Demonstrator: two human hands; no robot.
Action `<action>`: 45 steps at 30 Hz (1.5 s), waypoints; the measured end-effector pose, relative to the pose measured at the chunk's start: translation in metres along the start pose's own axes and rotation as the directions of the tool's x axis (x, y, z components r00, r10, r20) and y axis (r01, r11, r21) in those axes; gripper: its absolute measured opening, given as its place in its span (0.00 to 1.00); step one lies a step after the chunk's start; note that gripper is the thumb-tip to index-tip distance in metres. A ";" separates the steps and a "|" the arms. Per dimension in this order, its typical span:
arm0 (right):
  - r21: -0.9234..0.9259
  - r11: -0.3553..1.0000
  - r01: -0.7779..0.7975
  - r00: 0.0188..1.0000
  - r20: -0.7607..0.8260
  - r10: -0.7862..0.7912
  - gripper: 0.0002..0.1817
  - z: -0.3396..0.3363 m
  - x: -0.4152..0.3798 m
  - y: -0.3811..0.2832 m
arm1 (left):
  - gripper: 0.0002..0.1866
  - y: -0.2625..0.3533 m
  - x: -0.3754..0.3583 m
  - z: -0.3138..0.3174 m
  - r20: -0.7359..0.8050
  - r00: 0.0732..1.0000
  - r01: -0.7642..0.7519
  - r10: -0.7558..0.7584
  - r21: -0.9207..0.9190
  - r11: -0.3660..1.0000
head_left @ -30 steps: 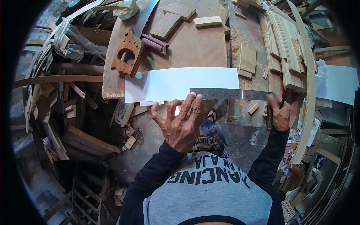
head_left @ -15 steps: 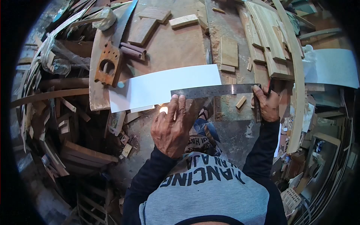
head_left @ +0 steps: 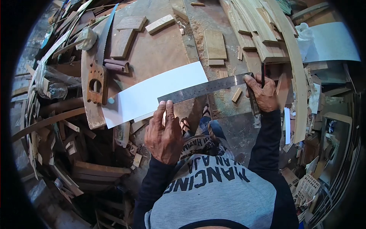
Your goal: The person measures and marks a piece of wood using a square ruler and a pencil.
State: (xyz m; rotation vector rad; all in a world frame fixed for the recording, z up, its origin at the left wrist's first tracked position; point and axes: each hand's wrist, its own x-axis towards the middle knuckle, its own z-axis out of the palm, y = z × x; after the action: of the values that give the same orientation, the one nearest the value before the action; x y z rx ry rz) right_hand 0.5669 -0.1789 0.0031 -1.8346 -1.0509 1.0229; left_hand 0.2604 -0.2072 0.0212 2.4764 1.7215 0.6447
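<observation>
A white strip-shaped sheet (head_left: 152, 91) lies slantwise on the brown bench board (head_left: 152, 49), its near edge reaching past the board. A steel carpenter's square (head_left: 206, 88) overlaps the sheet's right part, and its blade extends beyond the sheet's end. My left hand (head_left: 164, 133) presses two fingertips on the blade's left end; its thumb is hidden. At the corner of the square, my right hand (head_left: 264, 93) grips with thumb and fingers. A dark, thin pencil-like stick (head_left: 263, 72) stands up from between the right hand's fingers.
On the board's left are a handsaw with a wooden handle (head_left: 97, 84) and a rolled purplish piece (head_left: 116, 65). Wood blocks (head_left: 160, 24) lie farther back. Stacked planks (head_left: 263, 42) and a long strip (head_left: 295, 95) run along the right. Scrap wood (head_left: 95, 171) crowds the lower left.
The view has turned, so the bench, sheet and hands appear shifted left and tilted. Both hands stay on the square, which keeps about the same place on the sheet.
</observation>
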 end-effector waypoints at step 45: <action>-0.027 0.999 0.039 0.999 -0.025 -0.040 0.18 0.005 0.001 0.001 | 0.32 -0.012 -0.006 0.012 -0.093 0.996 -0.025 0.016 -0.102 0.994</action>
State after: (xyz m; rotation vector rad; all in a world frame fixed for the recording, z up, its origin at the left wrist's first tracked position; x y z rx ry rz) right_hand 0.5630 -0.1771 0.0005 -1.8359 -1.0856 0.9639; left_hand 0.2525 -0.2055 0.0055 2.4333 1.6490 0.8398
